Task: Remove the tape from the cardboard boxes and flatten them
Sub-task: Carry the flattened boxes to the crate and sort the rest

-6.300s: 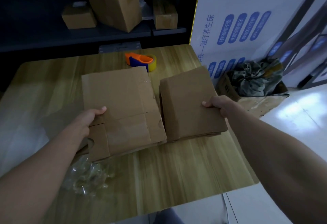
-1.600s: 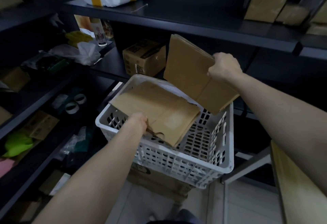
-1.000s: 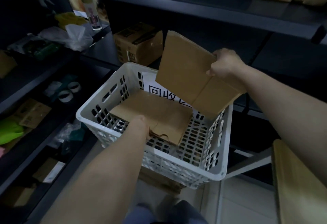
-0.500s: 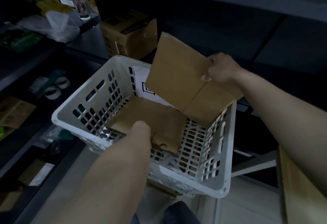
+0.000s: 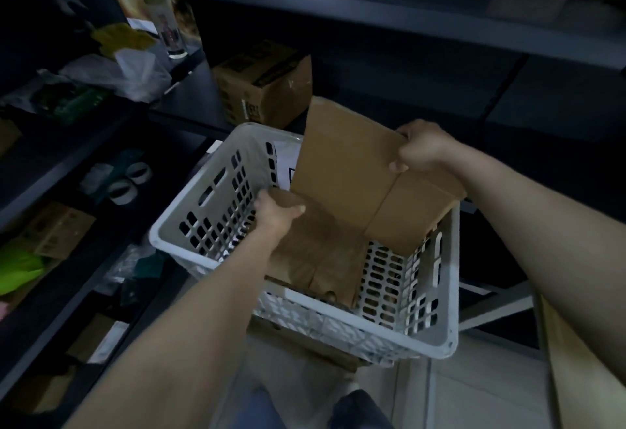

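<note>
A white slotted basket [image 5: 440,349] sits above pale floor tiles [image 5: 474,394]. Behind the basket, a printed carton [image 5: 267,86] rests on dark shelving [image 5: 406,18]. Left of the basket lie two tape rolls [image 5: 139,171], with a crumpled white plastic bag [image 5: 139,72] higher up and something bright green [image 5: 17,269] at the far left. Right of the basket shows a wooden tabletop edge [image 5: 576,377].
</note>
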A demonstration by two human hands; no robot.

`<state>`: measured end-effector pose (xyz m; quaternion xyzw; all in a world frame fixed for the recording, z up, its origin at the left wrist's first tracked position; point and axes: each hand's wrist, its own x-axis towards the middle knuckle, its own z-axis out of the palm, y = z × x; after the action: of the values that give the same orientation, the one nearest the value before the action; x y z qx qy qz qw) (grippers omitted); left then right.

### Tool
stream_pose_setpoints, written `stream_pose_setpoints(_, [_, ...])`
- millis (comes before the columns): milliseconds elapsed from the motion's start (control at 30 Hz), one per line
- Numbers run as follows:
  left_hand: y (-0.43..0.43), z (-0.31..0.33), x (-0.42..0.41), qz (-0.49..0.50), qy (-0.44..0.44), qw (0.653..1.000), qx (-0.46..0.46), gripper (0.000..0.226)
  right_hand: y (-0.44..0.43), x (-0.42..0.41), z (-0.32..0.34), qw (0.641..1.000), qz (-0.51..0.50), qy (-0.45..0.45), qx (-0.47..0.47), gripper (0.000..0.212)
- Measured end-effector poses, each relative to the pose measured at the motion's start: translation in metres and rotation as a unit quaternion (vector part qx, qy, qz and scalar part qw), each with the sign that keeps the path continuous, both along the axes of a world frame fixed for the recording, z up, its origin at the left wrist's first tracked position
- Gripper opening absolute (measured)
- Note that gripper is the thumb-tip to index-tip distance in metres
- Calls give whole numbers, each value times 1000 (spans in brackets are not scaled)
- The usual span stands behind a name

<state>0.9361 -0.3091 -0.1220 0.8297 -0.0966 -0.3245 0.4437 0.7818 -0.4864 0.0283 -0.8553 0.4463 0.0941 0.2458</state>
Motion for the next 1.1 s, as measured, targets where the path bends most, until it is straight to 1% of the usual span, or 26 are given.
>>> stream_pose_setpoints(33, [7,15,5,-58,-39,997,-20,101,5,4,4,1000,8,5,-6,78])
stream_pose_setpoints(67, [13,25,13,-97,-74,992,-42,105,10,9,9,1000,14,5,-14,77])
stream_pose_setpoints(100, [18,34,22,-124,-93,987,-44,107,16,14,13,999,22,3,-24,76])
stream_pose_setpoints(200, [32,63,44,-182,-118,974,-70,114,33,29,23,997,53,2,-52,75])
stream_pose_setpoints(300, [40,84,65,-209,-134,963,-100,118,49,42,31,996,73,-5,-59,70])
stream_pose_setpoints(400, [47,95,81,-211,-84,965,-134,115,60,54,37,994,98,-8,-53,58])
stream_pose_setpoints(433, [49,95,86,-212,-65,964,-146,108,63,58,37,993,105,-10,-45,54])
stream_pose_setpoints(467, [51,93,91,-217,-50,963,-153,93,65,62,37,993,108,-15,-36,51])
stream_pose_setpoints(533, [55,93,97,-229,-7,959,-166,56,69,68,39,994,106,-29,-15,45])
stream_pose_setpoints(567, [57,91,101,-228,10,959,-167,44,72,70,39,994,103,-33,-4,43])
stream_pose_setpoints(600, [58,90,104,-223,19,961,-165,38,73,72,40,994,100,-33,3,44])
stream_pose_setpoints(667, [62,87,111,-211,37,963,-165,38,75,76,39,995,89,-34,11,45])
stream_pose_setpoints(733, [62,83,120,-201,60,963,-171,43,78,80,31,996,71,-48,-18,49])
stream_pose_setpoints(833, [63,78,132,-173,106,964,-174,43,73,78,12,991,-6,-64,-120,68])
stream_pose_setpoints(867, [64,75,136,-163,118,965,-171,45,71,74,4,989,-42,-77,-117,78])
stream_pose_setpoints(900, [64,71,141,-157,127,965,-165,47,69,68,-5,989,-83,-97,-81,89])
stream_pose_setpoints(933, [65,67,144,-154,134,966,-156,49,68,61,-11,983,-127,-130,-23,98])
stream_pose_setpoints(967, [65,62,145,-156,141,967,-147,50,68,54,-20,969,-174,-173,40,104])
stream_pose_setpoints(1000, [65,58,145,-157,150,967,-138,50,70,47,-28,947,-217,-218,95,106])
stream_pose_setpoints(1033, [63,52,144,-156,161,966,-131,50,73,40,-37,922,-256,-255,140,105])
stream_pose_setpoints(1100, [59,44,141,-151,183,965,-110,47,74,30,-57,880,-299,-285,235,89])
